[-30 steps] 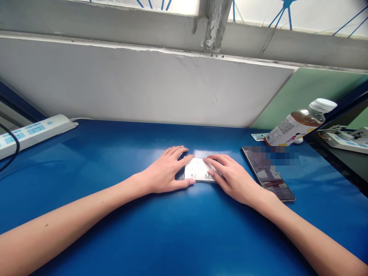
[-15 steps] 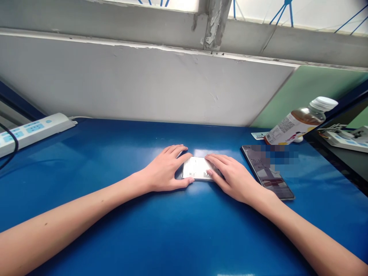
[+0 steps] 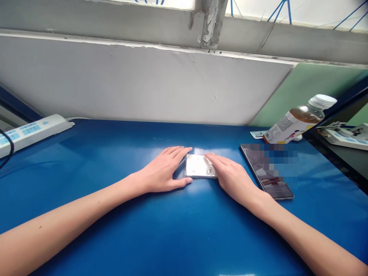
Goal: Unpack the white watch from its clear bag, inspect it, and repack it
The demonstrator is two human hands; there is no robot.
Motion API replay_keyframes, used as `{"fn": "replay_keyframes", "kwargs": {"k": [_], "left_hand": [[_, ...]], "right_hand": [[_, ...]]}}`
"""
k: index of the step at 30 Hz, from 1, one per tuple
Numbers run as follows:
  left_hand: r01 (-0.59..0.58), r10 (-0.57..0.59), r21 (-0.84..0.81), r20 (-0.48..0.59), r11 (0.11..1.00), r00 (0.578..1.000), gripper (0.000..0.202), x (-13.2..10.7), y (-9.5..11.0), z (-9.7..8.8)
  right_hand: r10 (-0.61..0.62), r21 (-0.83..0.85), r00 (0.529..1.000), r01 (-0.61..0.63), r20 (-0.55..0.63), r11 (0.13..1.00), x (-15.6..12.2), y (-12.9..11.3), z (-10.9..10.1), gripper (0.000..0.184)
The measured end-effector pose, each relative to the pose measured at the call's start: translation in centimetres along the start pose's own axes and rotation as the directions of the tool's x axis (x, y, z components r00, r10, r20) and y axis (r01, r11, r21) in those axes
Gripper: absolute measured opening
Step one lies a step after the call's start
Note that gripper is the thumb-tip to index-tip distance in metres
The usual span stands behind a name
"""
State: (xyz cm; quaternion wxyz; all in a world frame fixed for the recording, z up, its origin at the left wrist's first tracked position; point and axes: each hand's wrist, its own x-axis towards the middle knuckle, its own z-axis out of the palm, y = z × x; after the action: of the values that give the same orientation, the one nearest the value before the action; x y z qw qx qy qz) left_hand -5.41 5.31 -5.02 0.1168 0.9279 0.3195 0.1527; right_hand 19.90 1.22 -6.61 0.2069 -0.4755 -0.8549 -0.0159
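A small flat white rectangular packet (image 3: 198, 165) with a shiny, clear-looking wrap and small dark marks lies on the blue table (image 3: 178, 234). My left hand (image 3: 163, 168) is at its left end, thumb and fingers spread apart to either side of it. Over the right end lies my right hand (image 3: 232, 174), its fingers close together and covering that part of the packet. The right thumb is hidden. What kind of thing the packet is, I cannot tell.
To the right lies a dark smartphone (image 3: 276, 186), partly pixelated. Behind it a drink bottle (image 3: 293, 124) with a white cap stands by a small card (image 3: 257, 134). A white power strip (image 3: 34, 134) with a black cable sits at the far left. A pale wall (image 3: 143, 84) closes the back.
The right thumb has left the packet's top face and gone out of sight. The packet's left end now shows clear of the left fingers, which have opened away from it.
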Motion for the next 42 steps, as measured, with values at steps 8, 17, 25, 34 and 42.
{"fn": "replay_keyframes", "kwargs": {"k": [8, 17, 25, 34, 42], "left_hand": [[-0.006, 0.006, 0.019, 0.019, 1.000, 1.000, 0.054, 0.2, -0.2, 0.1], [0.007, -0.012, 0.079, 0.066, 0.997, 0.998, 0.064, 0.2, -0.2, 0.3], [0.002, -0.006, 0.058, 0.067, 0.998, 0.998, 0.059, 0.2, -0.2, 0.2], [-0.006, 0.004, 0.029, 0.038, 1.000, 0.999, 0.053, 0.2, -0.2, 0.3], [-0.012, 0.006, 0.086, 0.072, 0.996, 0.997, 0.056, 0.0, 0.0, 0.4]], "right_hand": [[-0.037, 0.109, 0.999, 0.034, 0.029, 0.994, 0.0, -0.9, -0.5, 0.033], [-0.038, 0.179, 0.999, 0.034, 0.016, 0.983, 0.6, -1.5, -0.4, 0.031], [-0.035, 0.125, 0.999, 0.033, 0.014, 0.992, 0.3, -1.7, 0.1, 0.036], [0.049, 0.173, 0.998, -0.052, 0.026, 0.984, -0.4, -1.9, 0.5, 0.044], [0.095, 0.241, 0.995, -0.093, 0.006, 0.966, -0.6, -1.7, 0.9, 0.040]]}}
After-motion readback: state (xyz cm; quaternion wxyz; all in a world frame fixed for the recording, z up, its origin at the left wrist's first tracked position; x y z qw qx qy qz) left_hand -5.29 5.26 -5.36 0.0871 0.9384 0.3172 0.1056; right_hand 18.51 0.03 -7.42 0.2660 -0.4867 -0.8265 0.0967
